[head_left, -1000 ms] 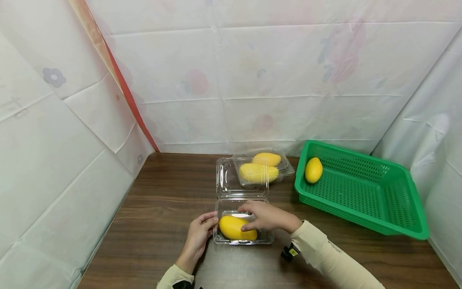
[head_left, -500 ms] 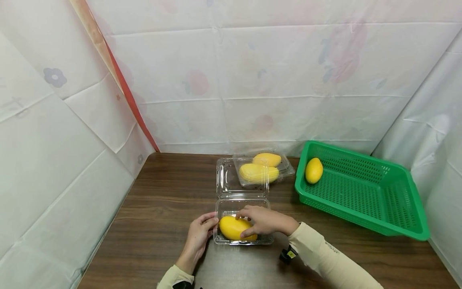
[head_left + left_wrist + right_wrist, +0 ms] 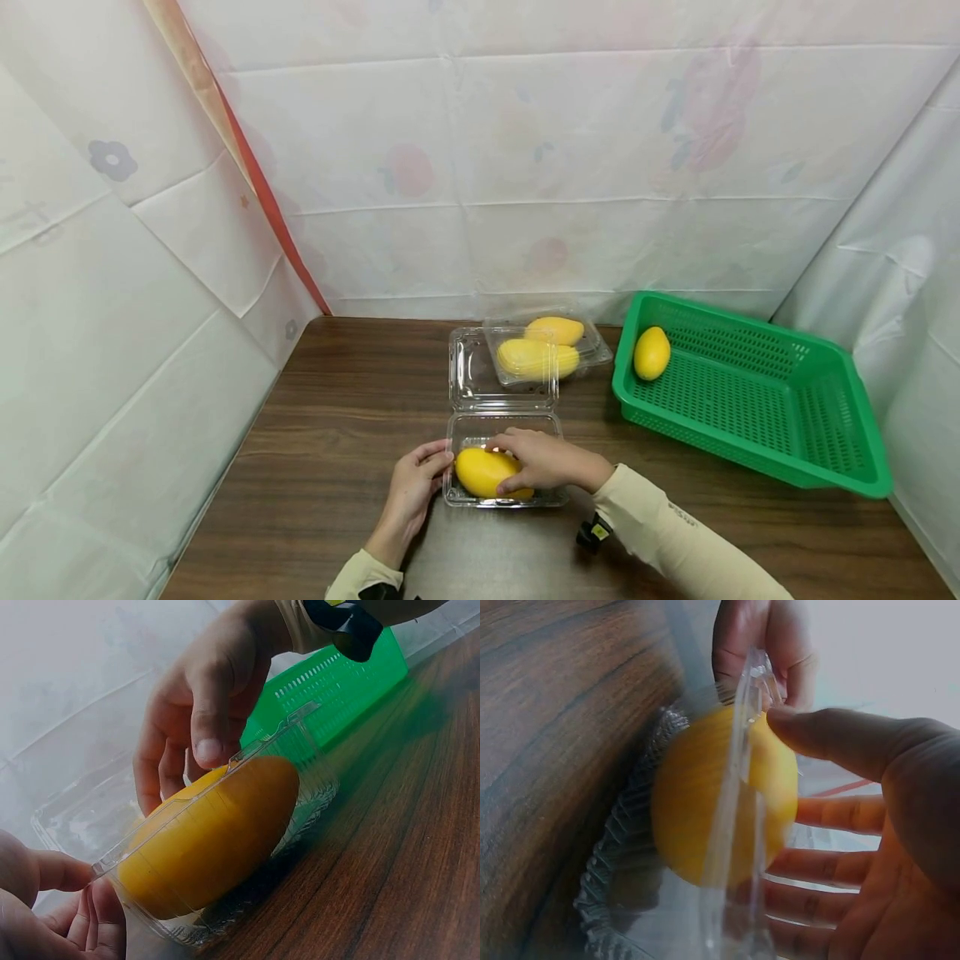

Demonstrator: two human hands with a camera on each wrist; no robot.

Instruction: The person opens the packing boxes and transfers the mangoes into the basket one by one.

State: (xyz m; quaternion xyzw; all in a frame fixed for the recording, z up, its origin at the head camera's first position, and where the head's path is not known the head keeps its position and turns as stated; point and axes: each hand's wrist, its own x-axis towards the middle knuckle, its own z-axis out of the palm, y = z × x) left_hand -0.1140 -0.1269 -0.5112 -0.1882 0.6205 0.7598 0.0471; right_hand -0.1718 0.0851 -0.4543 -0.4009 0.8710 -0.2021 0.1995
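A yellow mango (image 3: 480, 475) lies in the near half of a clear plastic clamshell box (image 3: 468, 371), whose lid is folded back away from me. At the box's left side, my left hand (image 3: 411, 490) pinches the rim between thumb and fingers. My right hand (image 3: 553, 460) reaches over the right side of the box and holds the mango. In the right wrist view its thumb (image 3: 832, 735) is on the mango's near side and its fingers (image 3: 821, 866) spread along the other side. The left wrist view shows the mango (image 3: 210, 832) through the box wall.
Behind the open lid sits another clear box (image 3: 597, 352) with a yellow mango (image 3: 553, 330) and a ribbed yellow piece (image 3: 536, 359). A green perforated basket (image 3: 750, 454) stands to the right, with one mango (image 3: 652, 353) at its left end. White sheeting (image 3: 480, 167) walls the table.
My right hand has shifted slightly left and toward me, its fingers coming down round the mango. The left hand, box and mango have stayed in place.
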